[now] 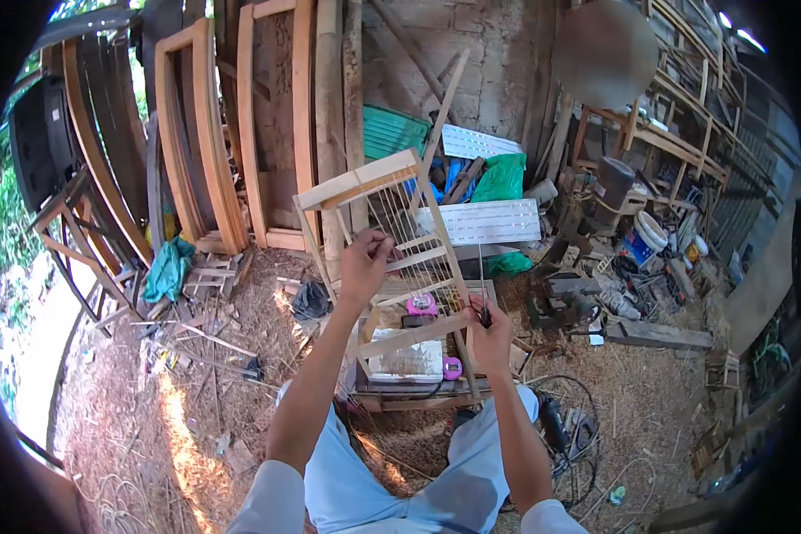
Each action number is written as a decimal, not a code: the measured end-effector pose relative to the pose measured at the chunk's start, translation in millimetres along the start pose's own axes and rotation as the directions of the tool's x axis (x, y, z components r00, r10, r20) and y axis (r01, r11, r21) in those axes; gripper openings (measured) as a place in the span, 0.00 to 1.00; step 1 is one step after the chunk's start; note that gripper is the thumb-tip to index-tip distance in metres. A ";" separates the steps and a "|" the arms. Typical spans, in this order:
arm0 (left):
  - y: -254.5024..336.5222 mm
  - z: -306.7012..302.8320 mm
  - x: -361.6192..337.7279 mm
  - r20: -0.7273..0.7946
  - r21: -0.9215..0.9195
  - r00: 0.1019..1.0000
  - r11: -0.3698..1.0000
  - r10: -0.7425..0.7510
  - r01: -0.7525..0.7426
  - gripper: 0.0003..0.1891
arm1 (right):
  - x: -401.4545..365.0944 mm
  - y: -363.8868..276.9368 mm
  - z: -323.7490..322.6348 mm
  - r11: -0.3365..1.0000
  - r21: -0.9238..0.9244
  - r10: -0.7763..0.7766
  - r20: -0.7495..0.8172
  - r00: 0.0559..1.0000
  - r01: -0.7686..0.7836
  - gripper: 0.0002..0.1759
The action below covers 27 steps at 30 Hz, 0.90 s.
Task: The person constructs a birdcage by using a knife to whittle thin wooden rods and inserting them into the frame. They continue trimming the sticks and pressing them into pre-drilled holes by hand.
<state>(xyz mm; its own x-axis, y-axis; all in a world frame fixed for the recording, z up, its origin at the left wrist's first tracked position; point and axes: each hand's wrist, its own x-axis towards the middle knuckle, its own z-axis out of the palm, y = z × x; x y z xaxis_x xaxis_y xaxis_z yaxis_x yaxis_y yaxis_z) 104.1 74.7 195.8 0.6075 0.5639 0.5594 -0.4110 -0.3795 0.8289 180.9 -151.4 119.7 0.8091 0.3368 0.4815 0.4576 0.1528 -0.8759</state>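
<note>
A small wooden frame [340,190] strung with thin cords stands tilted before me, with a few pale slats [416,258] across its middle. My left hand [365,265] reaches over its left side, fingers pinched by the cords and the end of a slat; what they hold is too small to make out. In my right hand [491,343], by the frame's lower right rail, is a screwdriver [484,313] with a dark handle and a long thin shaft pointing up. Two pink tape measures [421,303] lie behind and below the frame, on a low bench [400,403].
Tall wooden door frames [206,133] lean at the back left. White panels [485,222] and green sheeting [503,178] lie against the wall. A white bucket [650,231] stands among clutter on the right. Black cable [587,463] coils near my right leg on the shaving-strewn floor.
</note>
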 end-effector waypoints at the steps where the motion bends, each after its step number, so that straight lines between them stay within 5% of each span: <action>1: 2.3 2.0 -2.9 -0.012 -0.016 1.000 1.000 0.002 -0.002 0.05 | -2.6 -1.6 -2.1 1.000 -0.015 -0.009 0.009 1.000 0.009 0.15; 7: 11.6 13.8 -12.4 -0.061 0.110 0.996 0.993 0.057 -0.051 0.05 | -15.9 -14.4 -11.9 0.999 -0.030 0.023 0.065 0.998 -0.021 0.13; 10: 15.2 22.4 -12.0 -0.032 0.348 0.989 0.930 0.143 -0.123 0.04 | -30.8 8.2 -12.4 0.996 -0.077 0.046 0.063 0.997 -0.041 0.13; 13: -3.3 31.9 -5.1 -0.105 0.345 0.985 0.934 0.140 -0.096 0.03 | -50.7 3.9 -2.4 0.938 0.157 0.302 0.073 0.951 -0.310 0.15; 15: -10.1 31.8 -4.7 -0.182 0.108 0.982 0.994 0.048 -0.029 0.04 | -58.3 3.8 -4.0 0.952 0.076 0.289 0.100 0.952 -0.297 0.15; 20: 4.2 30.6 -6.9 -0.038 0.078 0.996 0.994 -0.078 0.080 0.07 | -71.9 34.7 -7.0 0.969 0.040 0.242 0.052 0.969 -0.244 0.15; 23: -0.4 43.3 -2.9 -0.072 0.165 0.996 0.986 0.046 -0.033 0.07 | -81.3 25.2 -14.1 0.952 -0.048 0.304 0.073 0.950 -0.301 0.16; 25: 6.0 51.3 -5.2 -0.096 -0.139 0.991 0.988 -0.088 0.074 0.07 | -92.0 41.2 -23.0 0.959 -0.077 0.279 0.089 0.956 -0.273 0.16; 27: 3.6 58.7 -5.9 -0.025 -0.135 0.995 0.987 -0.092 0.088 0.07 | -98.0 46.7 -29.0 0.965 -0.108 0.252 0.105 0.962 -0.241 0.17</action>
<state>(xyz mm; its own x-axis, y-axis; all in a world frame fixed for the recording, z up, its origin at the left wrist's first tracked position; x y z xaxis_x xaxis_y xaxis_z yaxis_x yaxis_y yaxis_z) 139.0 27.0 195.5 0.6258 0.6146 0.4803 -0.4435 -0.2262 0.8673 133.6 -204.2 32.5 0.8552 0.4598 0.2393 0.2862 -0.0339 -0.9576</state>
